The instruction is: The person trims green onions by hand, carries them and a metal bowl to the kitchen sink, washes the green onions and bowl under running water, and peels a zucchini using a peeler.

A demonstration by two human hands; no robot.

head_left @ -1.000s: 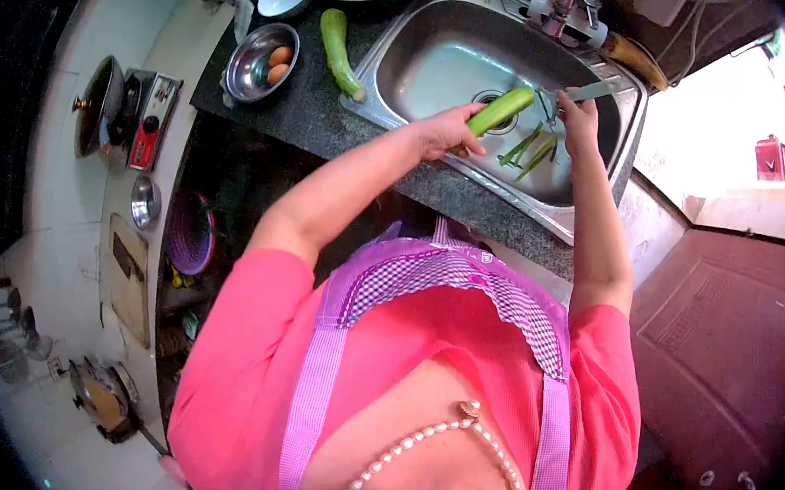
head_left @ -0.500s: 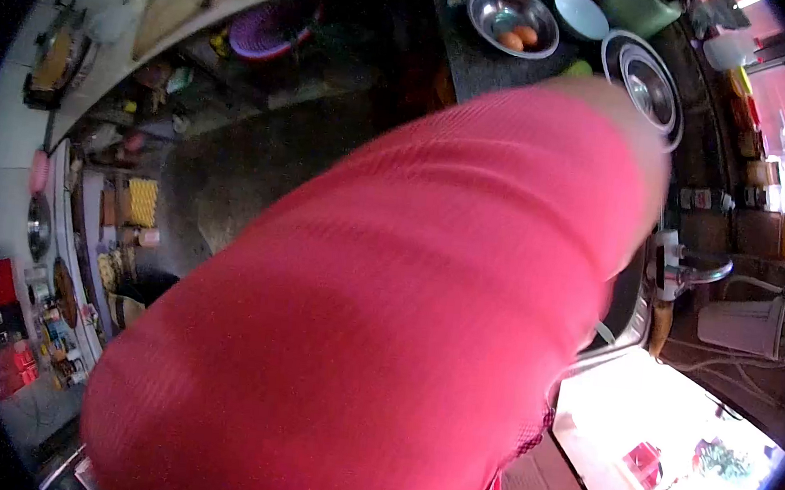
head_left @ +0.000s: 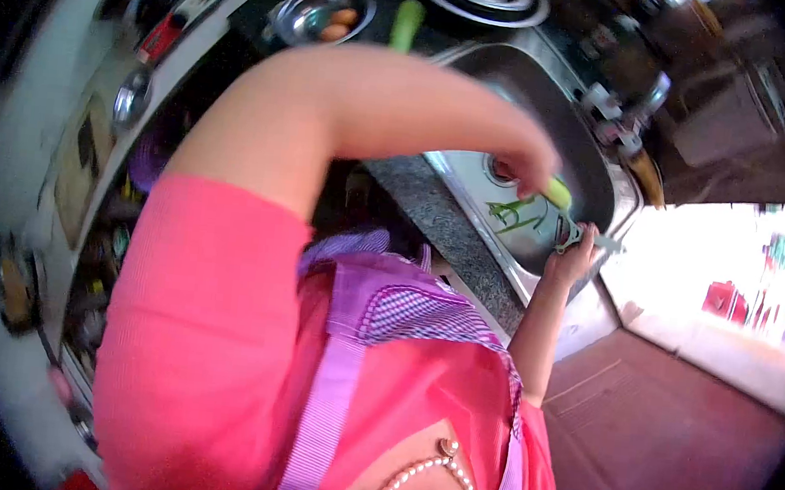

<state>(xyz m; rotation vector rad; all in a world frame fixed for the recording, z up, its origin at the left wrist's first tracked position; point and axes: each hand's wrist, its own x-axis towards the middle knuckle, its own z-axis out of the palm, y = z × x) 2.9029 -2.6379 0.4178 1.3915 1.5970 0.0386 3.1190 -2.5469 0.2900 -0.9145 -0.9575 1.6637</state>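
My left hand (head_left: 528,168) is closed around a green cucumber-like vegetable (head_left: 558,193) above the sink (head_left: 464,178); motion blurs it. In my right hand (head_left: 576,257) is a peeler (head_left: 566,230), its pale end sticking out to the right. The peeler is close to the far end of the vegetable; whether they touch cannot be made out. Green peelings (head_left: 515,215) lie in the sink near the drain. Another green vegetable (head_left: 407,24) rests on the dark counter, partly behind my left forearm.
A metal bowl (head_left: 308,14) with brown eggs (head_left: 339,23) and stacked metal basins (head_left: 480,14) stand on the counter. The faucet (head_left: 646,104) is behind the sink. Further left are a cutting board (head_left: 82,167) and a small metal bowl (head_left: 132,96). A brown door (head_left: 665,437) is at lower right.
The view swung away and back, now tilted. My left arm has lifted, its elbow out, and my left hand sits nearer the peeler, still holding the vegetable.
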